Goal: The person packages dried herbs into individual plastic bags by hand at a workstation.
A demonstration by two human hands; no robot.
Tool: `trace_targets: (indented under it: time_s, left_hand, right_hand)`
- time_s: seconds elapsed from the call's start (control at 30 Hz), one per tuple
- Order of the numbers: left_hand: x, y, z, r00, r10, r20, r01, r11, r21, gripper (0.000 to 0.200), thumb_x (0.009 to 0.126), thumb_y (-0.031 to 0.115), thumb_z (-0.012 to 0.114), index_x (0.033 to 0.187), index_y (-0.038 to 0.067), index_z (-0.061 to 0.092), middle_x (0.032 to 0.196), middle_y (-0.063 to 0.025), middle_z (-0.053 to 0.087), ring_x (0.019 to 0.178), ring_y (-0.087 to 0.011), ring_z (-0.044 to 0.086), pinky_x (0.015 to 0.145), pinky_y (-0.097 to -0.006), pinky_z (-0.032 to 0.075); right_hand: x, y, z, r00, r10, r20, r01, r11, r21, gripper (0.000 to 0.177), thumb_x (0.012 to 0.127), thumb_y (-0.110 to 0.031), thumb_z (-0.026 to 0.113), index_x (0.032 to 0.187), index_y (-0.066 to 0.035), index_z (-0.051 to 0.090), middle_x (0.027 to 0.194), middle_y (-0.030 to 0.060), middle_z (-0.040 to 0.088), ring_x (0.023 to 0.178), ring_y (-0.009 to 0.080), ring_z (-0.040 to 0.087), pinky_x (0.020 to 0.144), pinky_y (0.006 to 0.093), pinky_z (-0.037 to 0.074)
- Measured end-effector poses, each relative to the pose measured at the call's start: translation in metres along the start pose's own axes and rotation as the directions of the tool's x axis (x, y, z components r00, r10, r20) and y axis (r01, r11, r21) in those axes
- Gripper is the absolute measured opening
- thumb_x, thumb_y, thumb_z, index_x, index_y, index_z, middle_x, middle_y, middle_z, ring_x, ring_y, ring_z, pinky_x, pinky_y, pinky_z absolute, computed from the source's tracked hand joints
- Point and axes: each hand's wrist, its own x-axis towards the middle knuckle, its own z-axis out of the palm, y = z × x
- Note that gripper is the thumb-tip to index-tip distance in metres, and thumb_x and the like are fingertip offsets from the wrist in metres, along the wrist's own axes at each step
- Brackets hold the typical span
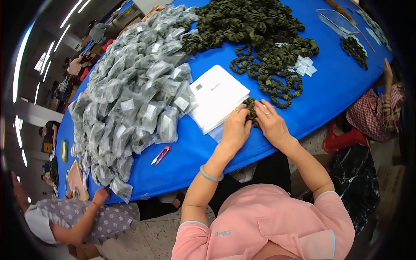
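While both of our hands meet at the near edge of the white stack, the head view shows one dark green ruched bundle (250, 105) between them on the blue desk (190, 158). The left hand (235, 128) is narrow: its fingers are curled and its thumb lies beside the bundle. Whether they pinch it, we cannot tell. The right hand (272, 123) is wider, its fingers extended and slightly apart, with the tips against the right side of the bundle. We wear a ring on each hand and a pale bangle (211, 174) on the left wrist.

The white stack (220, 96) lies flat just beyond the left hand, with a clear plastic edge (216, 133) showing beneath its near corner. To its left, we have a large heap of filled clear bags (130, 93); near that heap lie red-handled snips (160, 155). Beyond the stack is a pile of dark green ruched bands (251, 21), with loose loops (277, 84) on its near side and small white packets (305, 66) beside them. A clear basket (337, 22) sits at the far right. One person in a patterned apron (108, 221) is at our left; another, with a checkered sleeve (391, 113), is at our right.
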Motion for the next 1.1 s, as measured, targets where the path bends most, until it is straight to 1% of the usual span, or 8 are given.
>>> trace_targets:
  time_s: [0.17,0.37,0.5,0.67,0.83,0.87,1.0,1.1]
  left_hand:
    - [0.0,-0.002,-0.017,0.988,-0.081,0.134,0.09,0.994,-0.057,0.029,0.074,-0.004,0.067,0.102,-0.003,0.062,0.115,-0.0184,0.063,0.091,-0.0369,0.064,0.083,-0.0421,0.052]
    - [0.003,0.002,-0.012,0.969,-0.229,0.093,0.246,0.935,-0.254,0.03,0.075,-0.003,0.067,0.105,-0.002,0.063,0.112,-0.0182,0.064,0.09,-0.0359,0.063,0.081,-0.0411,0.053]
    - [0.001,-0.005,-0.013,0.994,0.103,0.032,-0.106,0.988,0.113,0.03,0.078,-0.001,0.067,0.107,-0.001,0.067,0.111,-0.0164,0.065,0.087,-0.0316,0.064,0.079,-0.0374,0.053]
    - [0.019,-0.005,-0.038,0.996,-0.07,-0.05,0.07,0.997,-0.015,0.028,0.079,0.001,0.066,0.107,0.0,0.069,0.105,-0.0156,0.067,0.086,-0.032,0.062,0.079,-0.0375,0.052]
    - [0.024,-0.14,-0.047,0.999,-0.024,-0.049,0.033,0.982,0.188,0.019,0.074,0.006,0.066,0.091,-0.001,0.071,0.094,-0.0199,0.067,0.083,-0.0352,0.064,0.076,-0.0405,0.053]
    - [0.027,-0.13,-0.048,0.992,-0.032,-0.124,0.065,0.961,0.27,0.019,0.074,0.006,0.066,0.091,-0.001,0.071,0.094,-0.0199,0.067,0.083,-0.0352,0.064,0.076,-0.0405,0.053]
    - [0.057,-0.064,-0.062,0.955,-0.193,0.225,0.051,0.855,0.517,0.013,0.068,0.007,0.064,0.076,0.001,0.072,0.079,-0.0211,0.068,0.068,-0.0373,0.063,0.067,-0.0419,0.054]
    - [0.058,-0.076,-0.047,0.978,-0.083,0.19,-0.05,0.796,0.603,0.009,0.071,0.007,0.063,0.073,0.002,0.07,0.076,-0.0195,0.067,0.066,-0.0341,0.064,0.065,-0.0401,0.053]
  right_hand:
    - [0.008,-0.009,-0.016,0.998,-0.044,0.053,0.043,0.999,0.024,0.038,0.085,-0.002,0.065,0.123,0.0,0.06,0.132,0.0142,0.06,0.131,0.0328,0.05,0.102,0.0391,0.047]
    - [0.007,-0.003,-0.018,0.991,-0.124,0.044,0.124,0.992,0.019,0.042,0.084,-0.005,0.067,0.125,0.0,0.058,0.134,0.0139,0.058,0.133,0.0336,0.047,0.102,0.0387,0.047]
    - [0.004,-0.011,-0.022,0.987,-0.122,0.102,0.121,0.992,0.015,0.047,0.081,-0.008,0.07,0.126,-0.002,0.057,0.137,0.0125,0.056,0.134,0.0356,0.046,0.103,0.0394,0.046]
    - [0.004,-0.008,-0.016,0.986,-0.098,0.137,0.106,0.993,-0.047,0.05,0.079,-0.009,0.071,0.127,-0.002,0.056,0.139,0.0121,0.054,0.134,0.0371,0.045,0.102,0.0408,0.045]
    - [-0.001,-0.013,-0.009,0.992,-0.096,0.08,0.095,0.995,0.019,0.05,0.08,0.001,0.065,0.128,0.0,0.053,0.139,0.014,0.053,0.137,0.0374,0.042,0.102,0.0407,0.044]
    - [-0.003,-0.009,-0.006,0.992,-0.105,0.071,0.104,0.994,0.028,0.05,0.08,0.001,0.064,0.129,0.001,0.052,0.14,0.0142,0.052,0.137,0.0373,0.041,0.102,0.0407,0.043]
    - [-0.009,-0.005,-0.002,0.994,-0.077,0.078,0.074,0.996,0.041,0.052,0.081,0.005,0.063,0.131,0.001,0.051,0.144,0.0155,0.048,0.139,0.0374,0.038,0.105,0.0417,0.041]
    - [-0.012,0.001,0.002,0.993,-0.063,0.095,0.06,0.998,0.035,0.051,0.081,0.005,0.063,0.131,0.001,0.051,0.145,0.0147,0.047,0.141,0.0367,0.035,0.107,0.0419,0.04]
